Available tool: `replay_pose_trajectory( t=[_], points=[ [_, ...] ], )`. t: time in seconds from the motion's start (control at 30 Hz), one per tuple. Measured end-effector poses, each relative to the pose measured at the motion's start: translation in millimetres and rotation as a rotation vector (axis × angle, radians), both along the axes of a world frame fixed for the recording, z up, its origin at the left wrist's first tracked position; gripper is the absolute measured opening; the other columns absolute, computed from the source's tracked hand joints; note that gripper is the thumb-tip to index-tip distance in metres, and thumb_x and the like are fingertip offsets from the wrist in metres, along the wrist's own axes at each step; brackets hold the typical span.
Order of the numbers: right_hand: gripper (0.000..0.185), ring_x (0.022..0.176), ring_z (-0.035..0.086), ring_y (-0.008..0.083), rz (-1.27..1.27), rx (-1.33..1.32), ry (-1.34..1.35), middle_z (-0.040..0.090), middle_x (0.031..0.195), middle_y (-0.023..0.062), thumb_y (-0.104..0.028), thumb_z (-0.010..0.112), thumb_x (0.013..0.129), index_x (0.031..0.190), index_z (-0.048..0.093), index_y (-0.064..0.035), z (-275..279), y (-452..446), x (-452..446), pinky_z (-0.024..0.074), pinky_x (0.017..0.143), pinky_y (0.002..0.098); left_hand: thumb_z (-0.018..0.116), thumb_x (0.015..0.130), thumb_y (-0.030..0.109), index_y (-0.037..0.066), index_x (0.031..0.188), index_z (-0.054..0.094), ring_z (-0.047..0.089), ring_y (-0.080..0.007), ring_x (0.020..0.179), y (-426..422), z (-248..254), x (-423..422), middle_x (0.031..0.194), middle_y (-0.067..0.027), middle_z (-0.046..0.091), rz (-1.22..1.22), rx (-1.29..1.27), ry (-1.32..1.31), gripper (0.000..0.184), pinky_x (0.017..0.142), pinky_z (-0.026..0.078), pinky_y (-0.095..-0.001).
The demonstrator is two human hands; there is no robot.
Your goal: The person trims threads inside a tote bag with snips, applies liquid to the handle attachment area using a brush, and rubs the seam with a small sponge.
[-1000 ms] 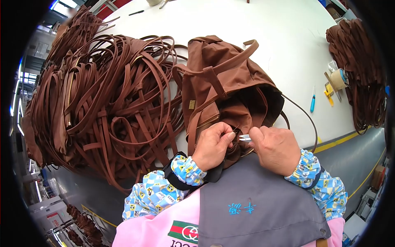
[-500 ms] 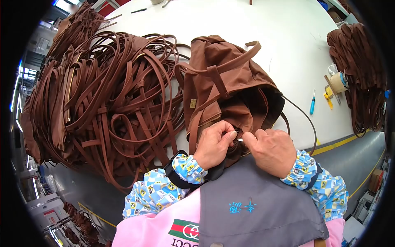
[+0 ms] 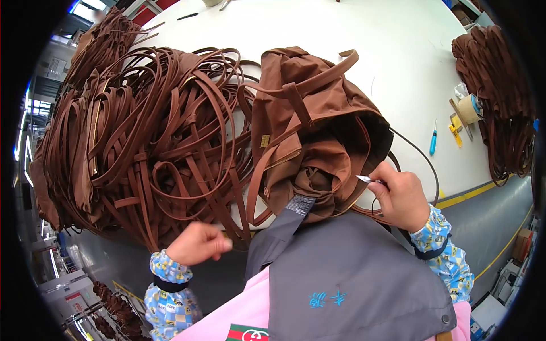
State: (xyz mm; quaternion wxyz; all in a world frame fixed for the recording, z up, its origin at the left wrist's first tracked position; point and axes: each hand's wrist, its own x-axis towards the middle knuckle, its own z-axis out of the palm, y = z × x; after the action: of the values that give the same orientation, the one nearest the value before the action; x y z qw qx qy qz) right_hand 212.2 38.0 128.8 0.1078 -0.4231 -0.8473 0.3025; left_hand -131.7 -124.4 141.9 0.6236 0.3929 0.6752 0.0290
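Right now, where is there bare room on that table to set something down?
The widest mostly bare patch of table lies between the bag and the right stack, beyond the blue tool. Another lies behind the bag, toward the pen. It is crowded left of the bag, at the strap pile, and around the roll.

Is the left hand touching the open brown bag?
No, a visible gap separates the left hand from the bag.

A white table [image 3: 409, 57] carries brown bags [image 3: 318, 102] and a blue tool [image 3: 433, 142].
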Motion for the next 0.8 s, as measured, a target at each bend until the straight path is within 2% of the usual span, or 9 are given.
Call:
replay_pose_trajectory(
  t=[0.07, 0.17, 0.23, 0.37, 0.47, 0.53, 0.6, 0.67, 0.8],
  points=[
    [0.015, 0.053, 0.056, 0.0289, -0.007, -0.013, 0.058, 0.057, 0.061, 0.0111, -0.014, 0.059, 0.079, 0.084, 0.047, -0.0055, -4, 4, 2, 0.0398, 0.045, 0.0352, 0.068, 0.073, 0.023, 0.001, 0.083, 0.064, 0.063, -0.0239, 0.064, -25, -12, -1, 0.07, -0.0136, 0.063, -0.581, 0.015, 0.578, 0.025, 0.061, 0.049, -0.0305],
    [0.021, 0.049, 0.053, 0.0171, -0.048, -0.305, 0.334, 0.054, 0.059, 0.0067, -0.017, 0.063, 0.077, 0.085, 0.048, -0.0042, -5, 8, -5, 0.04, 0.046, 0.0269, 0.071, 0.068, 0.027, 0.003, 0.081, 0.066, 0.061, -0.0302, 0.069, -46, -33, 1, 0.068, -0.0132, 0.063, -0.584, 0.317, 0.688, 0.028, 0.063, 0.048, -0.0346],
    [0.021, 0.052, 0.055, 0.0154, -0.032, -0.356, 0.356, 0.056, 0.061, 0.0065, -0.015, 0.063, 0.077, 0.085, 0.049, -0.0033, -9, 9, -14, 0.0416, 0.048, 0.0264, 0.073, 0.063, 0.033, 0.006, 0.066, 0.064, 0.06, -0.0314, 0.066, -23, -31, 15, 0.063, -0.013, 0.06, -0.356, 0.245, 0.393, 0.029, 0.061, 0.047, -0.0379],
    [0.014, 0.062, 0.06, 0.0135, 0.006, -0.404, 0.445, 0.062, 0.071, 0.0074, -0.009, 0.06, 0.079, 0.088, 0.054, -0.001, -14, 12, -27, 0.0465, 0.057, 0.0251, 0.074, 0.059, 0.025, 0.005, 0.051, 0.051, 0.056, -0.0312, 0.055, 14, -1, 40, 0.055, -0.0125, 0.055, -0.238, 0.382, 0.648, 0.031, 0.05, 0.044, -0.0373],
    [0.013, 0.065, 0.063, 0.0167, -0.005, -0.378, 0.499, 0.063, 0.073, 0.0089, -0.011, 0.059, 0.08, 0.089, 0.057, -0.0015, -24, 16, -34, 0.0473, 0.06, 0.0272, 0.068, 0.062, 0.007, 0.002, 0.06, 0.051, 0.056, -0.0269, 0.054, 34, 8, 51, 0.064, -0.0125, 0.056, 0.051, 0.844, 0.51, 0.017, 0.048, 0.043, -0.0371],
    [0.016, 0.068, 0.059, 0.0086, -0.004, -0.418, 0.264, 0.062, 0.075, 0.0066, -0.011, 0.059, 0.08, 0.092, 0.056, -0.001, -29, 20, -39, 0.0453, 0.06, 0.0223, 0.064, 0.063, 0.0, 0.002, 0.074, 0.053, 0.057, -0.0258, 0.061, 59, 18, 79, 0.077, -0.0116, 0.057, 0.132, 1.008, 0.303, 0.015, 0.051, 0.045, -0.0352],
    [0.021, 0.065, 0.061, 0.0176, -0.023, -0.392, 0.168, 0.061, 0.071, 0.011, -0.016, 0.062, 0.077, 0.088, 0.053, -0.0009, -32, 20, -47, 0.0458, 0.058, 0.028, 0.066, 0.065, 0.005, 0.003, 0.085, 0.054, 0.057, -0.0265, 0.076, 85, 10, 101, 0.087, -0.0104, 0.057, -0.079, 1.228, 0.156, 0.024, 0.066, 0.046, -0.0353],
    [0.03, 0.07, 0.059, 0.0352, -0.039, -0.241, -0.019, 0.061, 0.074, 0.0177, -0.024, 0.063, 0.073, 0.089, 0.052, -0.0014, -32, 20, -49, 0.0467, 0.064, 0.0397, 0.069, 0.067, 0.015, 0.003, 0.089, 0.054, 0.053, -0.0265, 0.09, 100, -8, 123, 0.089, -0.0099, 0.056, -0.287, 1.177, 0.1, 0.03, 0.082, 0.041, -0.0368],
    [0.026, 0.075, 0.058, 0.0375, -0.12, -0.342, 0.114, 0.059, 0.076, 0.0221, -0.011, 0.059, 0.067, 0.088, 0.049, -0.0004, -56, 13, -38, 0.0452, 0.066, 0.0412, 0.071, 0.065, 0.029, 0.006, 0.094, 0.057, 0.054, -0.0265, 0.09, 102, -22, 134, 0.089, -0.0091, 0.056, -0.622, 1.014, 0.247, 0.04, 0.077, 0.044, -0.0334]
  ],
)
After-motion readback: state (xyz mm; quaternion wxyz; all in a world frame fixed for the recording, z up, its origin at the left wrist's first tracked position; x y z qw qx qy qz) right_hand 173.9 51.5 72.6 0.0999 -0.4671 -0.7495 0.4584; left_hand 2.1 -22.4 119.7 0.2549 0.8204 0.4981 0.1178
